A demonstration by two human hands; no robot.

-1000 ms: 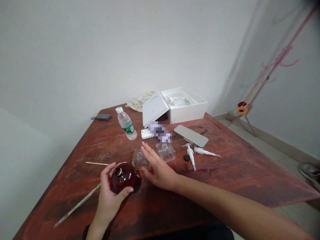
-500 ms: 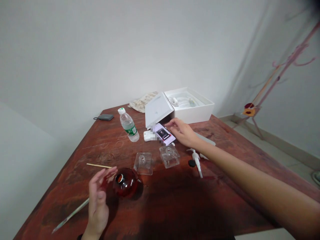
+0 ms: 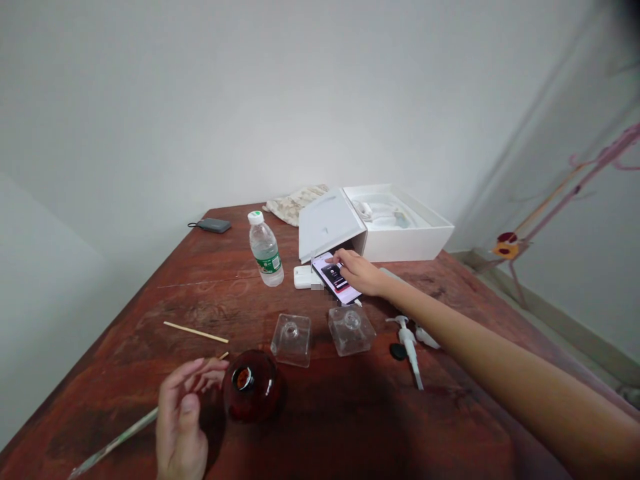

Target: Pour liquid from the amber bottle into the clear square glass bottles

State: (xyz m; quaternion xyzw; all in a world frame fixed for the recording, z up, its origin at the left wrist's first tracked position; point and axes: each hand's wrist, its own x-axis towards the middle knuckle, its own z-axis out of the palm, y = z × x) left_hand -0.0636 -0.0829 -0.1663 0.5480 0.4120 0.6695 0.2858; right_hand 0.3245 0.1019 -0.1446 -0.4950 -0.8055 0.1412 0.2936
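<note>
My right hand (image 3: 357,270) reaches over a lit phone (image 3: 336,283), with outstretched fingers at the upper part of its screen. The phone leans at a slant near a white box lid, and a white plug shows at its lower end. My left hand (image 3: 185,417) is half curled with fingers apart and nothing in it. Its fingertips are close beside a round dark red glass bottle (image 3: 255,397), uncapped; whether they touch it I cannot tell. A white pump head (image 3: 407,341) and a small black cap (image 3: 398,351) lie right of the bottle.
Two clear square glass pieces (image 3: 293,347) stand mid-table. Behind are a water bottle (image 3: 267,257), a white power bank (image 3: 303,277), an open white box (image 3: 407,243), a cloth (image 3: 295,205) and a grey device (image 3: 214,225). Thin sticks (image 3: 196,331) and a wrapped straw-like item (image 3: 117,441) lie left.
My right hand has moved from the phone's right edge onto its screen. My left hand stays beside the round bottle, fingers slightly more curled. The whole view has shifted a little.
</note>
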